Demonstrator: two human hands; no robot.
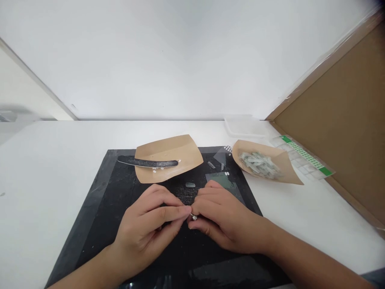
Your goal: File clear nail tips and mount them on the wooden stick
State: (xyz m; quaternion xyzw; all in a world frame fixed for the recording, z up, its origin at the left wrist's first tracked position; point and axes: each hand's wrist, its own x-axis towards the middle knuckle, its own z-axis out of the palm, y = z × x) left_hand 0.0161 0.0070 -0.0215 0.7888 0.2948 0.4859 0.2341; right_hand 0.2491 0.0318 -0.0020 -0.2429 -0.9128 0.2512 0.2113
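My left hand (pixel 155 224) is closed in a pinch, its fingertips meeting those of my right hand over the black mat. What the left fingers pinch is hidden. My right hand (pixel 224 214) is closed too, with a small silvery metal piece (pixel 194 217) showing between thumb and forefinger; its full shape is covered. Just beyond the fingertips lies a clear false nail tip (pixel 190 185) on the mat (pixel 102 224). Behind my right hand is a dark green sheet (pixel 221 178) with small white oval pieces (pixel 227 174) at its edge.
A curved black nail file (pixel 147 162) rests across a brown paper tray (pixel 180 146). Another paper tray (pixel 290 170) holds many clear nail tips (pixel 260 163). Further right lie a green-and-clear plastic packet (pixel 306 154) and a brown board (pixel 339 120). A translucent lid (pixel 245 126) lies at the back.
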